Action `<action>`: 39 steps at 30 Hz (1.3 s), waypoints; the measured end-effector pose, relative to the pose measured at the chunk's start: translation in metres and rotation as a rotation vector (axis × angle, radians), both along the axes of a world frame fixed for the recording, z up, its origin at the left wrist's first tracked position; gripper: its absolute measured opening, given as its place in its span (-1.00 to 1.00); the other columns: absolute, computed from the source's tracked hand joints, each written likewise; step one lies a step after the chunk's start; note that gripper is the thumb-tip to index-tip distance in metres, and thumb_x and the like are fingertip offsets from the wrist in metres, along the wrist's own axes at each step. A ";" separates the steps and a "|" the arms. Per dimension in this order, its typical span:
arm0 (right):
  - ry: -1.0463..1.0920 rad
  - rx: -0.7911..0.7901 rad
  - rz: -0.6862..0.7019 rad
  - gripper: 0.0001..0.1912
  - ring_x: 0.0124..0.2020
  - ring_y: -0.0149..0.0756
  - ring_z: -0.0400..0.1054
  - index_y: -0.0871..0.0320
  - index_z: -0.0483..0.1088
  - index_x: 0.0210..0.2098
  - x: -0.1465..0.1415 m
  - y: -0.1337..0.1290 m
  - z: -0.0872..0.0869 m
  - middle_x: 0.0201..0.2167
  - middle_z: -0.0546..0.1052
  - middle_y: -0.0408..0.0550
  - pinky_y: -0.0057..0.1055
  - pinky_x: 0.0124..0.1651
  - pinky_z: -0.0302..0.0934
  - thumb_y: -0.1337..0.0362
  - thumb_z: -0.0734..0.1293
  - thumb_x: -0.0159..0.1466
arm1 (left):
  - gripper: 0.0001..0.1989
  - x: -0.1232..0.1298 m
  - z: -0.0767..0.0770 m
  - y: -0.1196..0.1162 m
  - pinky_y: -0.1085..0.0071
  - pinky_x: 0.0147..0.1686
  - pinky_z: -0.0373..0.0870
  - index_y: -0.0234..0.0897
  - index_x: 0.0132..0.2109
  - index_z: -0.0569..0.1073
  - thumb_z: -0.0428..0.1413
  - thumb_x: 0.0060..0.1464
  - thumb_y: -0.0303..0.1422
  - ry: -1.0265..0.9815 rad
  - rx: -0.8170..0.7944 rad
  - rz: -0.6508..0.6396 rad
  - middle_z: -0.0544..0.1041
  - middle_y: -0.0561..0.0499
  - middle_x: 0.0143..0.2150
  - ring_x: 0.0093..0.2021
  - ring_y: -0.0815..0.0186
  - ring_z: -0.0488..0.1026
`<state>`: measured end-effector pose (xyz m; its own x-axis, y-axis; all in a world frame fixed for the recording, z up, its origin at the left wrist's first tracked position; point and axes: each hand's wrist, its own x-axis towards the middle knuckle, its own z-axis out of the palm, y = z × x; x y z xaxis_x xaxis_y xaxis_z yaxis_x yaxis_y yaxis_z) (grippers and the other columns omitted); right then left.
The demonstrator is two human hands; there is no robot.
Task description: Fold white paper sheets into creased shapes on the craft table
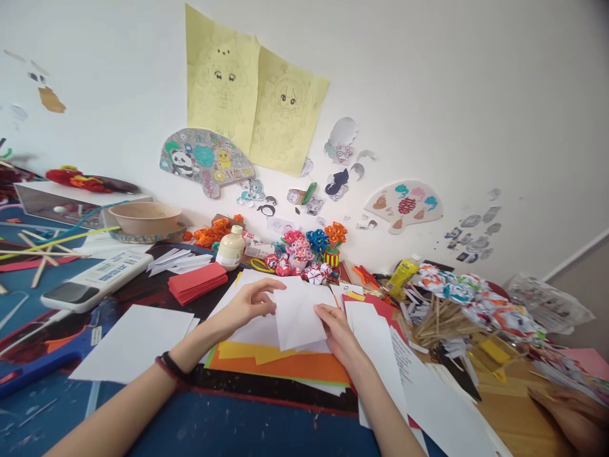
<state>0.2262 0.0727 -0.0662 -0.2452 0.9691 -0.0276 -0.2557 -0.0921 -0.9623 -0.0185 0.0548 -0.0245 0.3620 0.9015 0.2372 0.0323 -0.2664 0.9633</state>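
A small white paper [301,317] is held up over a stack of white, yellow and orange sheets [280,367] in the middle of the desk. My left hand [254,303] is at its left edge, thumb and fingers curved toward the paper; whether they pinch it is hard to make out. At the right edge, my right hand [337,322] grips the paper between thumb and fingers. Red paper slips [197,283] lie in a pile left of the stack, beside a glue bottle [231,248].
Left are a blue glue gun [71,355], a white power strip [98,279], a bowl [145,217] and a white sheet [136,343]. Paper flowers [299,249] stand behind. Right are a yellow bottle [403,276], sticks [438,324] and another person's hand [566,406].
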 end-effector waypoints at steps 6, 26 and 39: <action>-0.069 0.030 0.040 -0.72 -0.54 -0.43 0.20 0.22 0.40 -0.55 0.000 -0.001 -0.001 -0.59 0.37 -0.18 -0.50 -0.45 0.02 0.14 0.45 0.09 | -0.62 0.001 -0.010 0.003 0.45 -0.35 0.29 -0.21 -0.03 0.42 0.00 -0.04 -0.49 0.357 0.285 0.164 0.49 -0.01 -0.06 -0.33 0.36 0.39; -0.238 0.196 0.156 -0.61 -0.39 -0.28 0.36 0.16 0.48 -0.19 -0.009 -0.012 0.011 -0.33 0.52 -0.02 -0.37 -0.29 0.22 0.01 0.41 0.12 | -0.61 0.017 -0.014 0.001 0.51 -0.53 0.16 -0.26 -0.45 0.25 -0.15 0.16 -0.06 0.192 0.083 0.257 0.20 0.16 -0.58 -0.54 0.40 0.19; -0.156 0.114 0.124 -0.59 -0.38 -0.20 0.42 0.22 0.52 -0.17 -0.009 -0.010 0.006 -0.34 0.57 0.04 -0.31 -0.24 0.23 0.06 0.44 0.09 | -0.58 0.013 -0.025 0.006 0.28 -0.19 0.33 -0.26 0.10 0.17 0.03 0.13 -0.24 0.499 0.507 0.647 0.40 -0.11 -0.08 -0.13 0.16 0.40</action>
